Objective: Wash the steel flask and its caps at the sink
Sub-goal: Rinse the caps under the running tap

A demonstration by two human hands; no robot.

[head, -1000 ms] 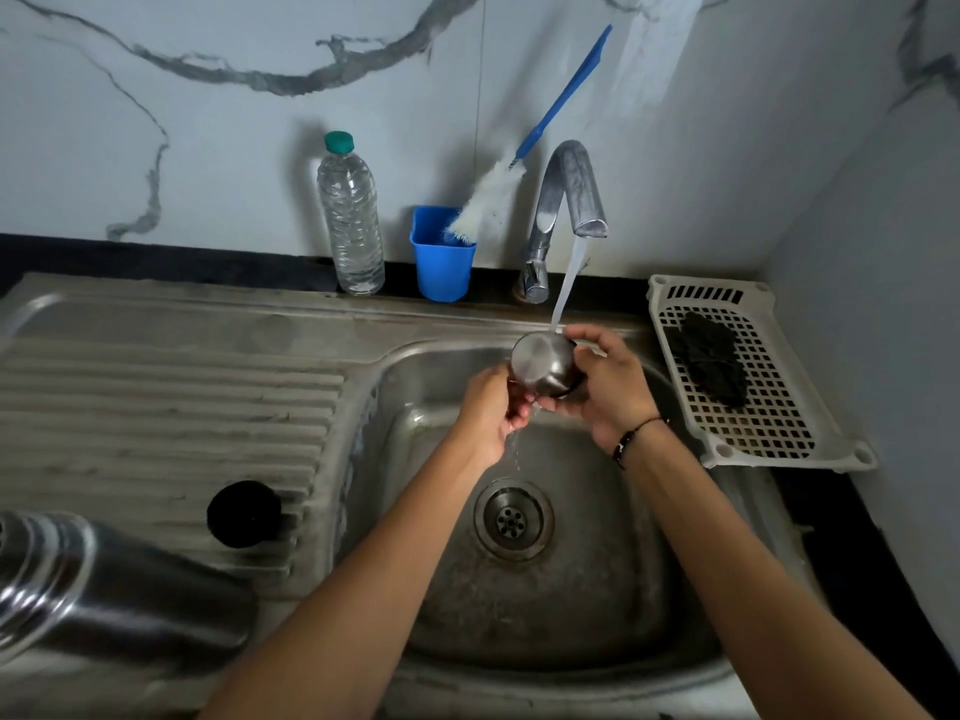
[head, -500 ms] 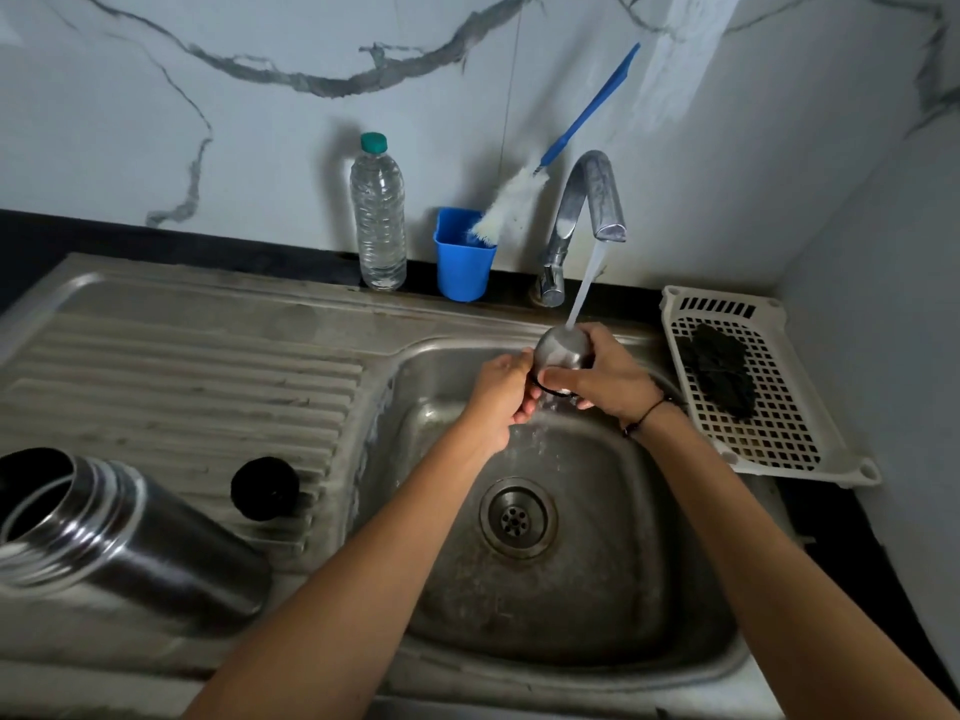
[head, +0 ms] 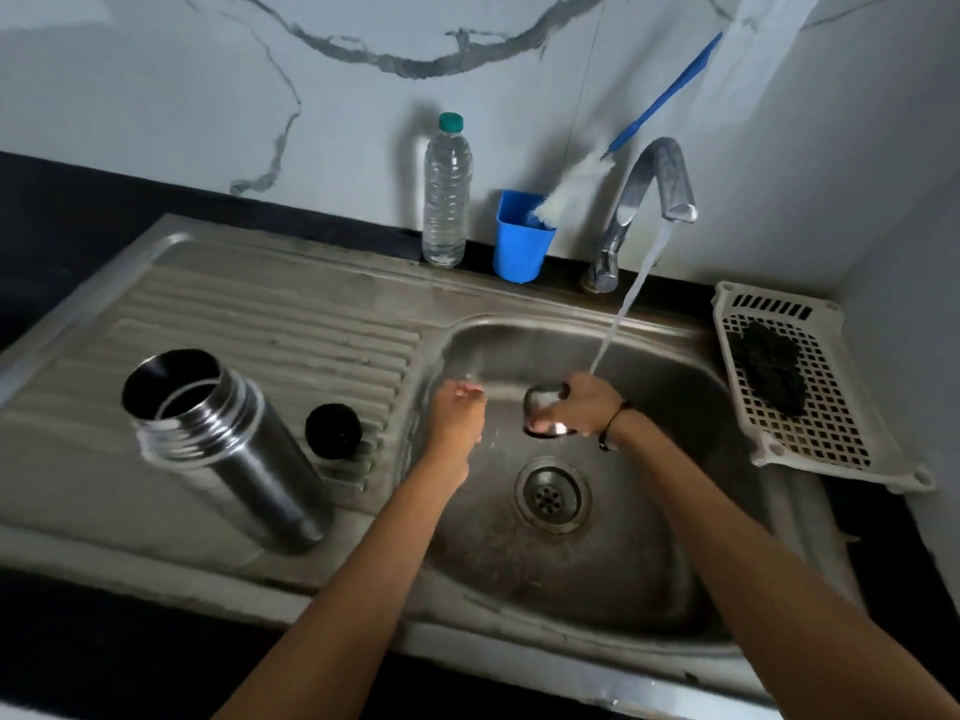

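Note:
My right hand [head: 587, 405] grips the steel cup cap [head: 543, 413] over the sink basin [head: 675, 511], mouth turned down, under the stream from the tap [head: 654, 200]. My left hand [head: 457, 413] hovers apart from the cap to its left, holding nothing, fingers loosely curled. The open steel flask [head: 223, 444] stands on the ribbed drainboard [head: 291, 335]. A black inner cap [head: 333, 431] sits just right of the flask.
A clear plastic bottle [head: 445, 194] and a blue cup [head: 522, 241] holding a bottle brush [head: 571, 187] stand at the back wall. A white perforated tray [head: 810, 397] with a dark scrubber [head: 771, 363] lies right of the basin. The drain [head: 551, 493] is below my hands.
My left hand has let go of the steel cap and moved left. My right hand has turned the cap mouth-down and lowered it. The view has shifted, bringing the flask fully in.

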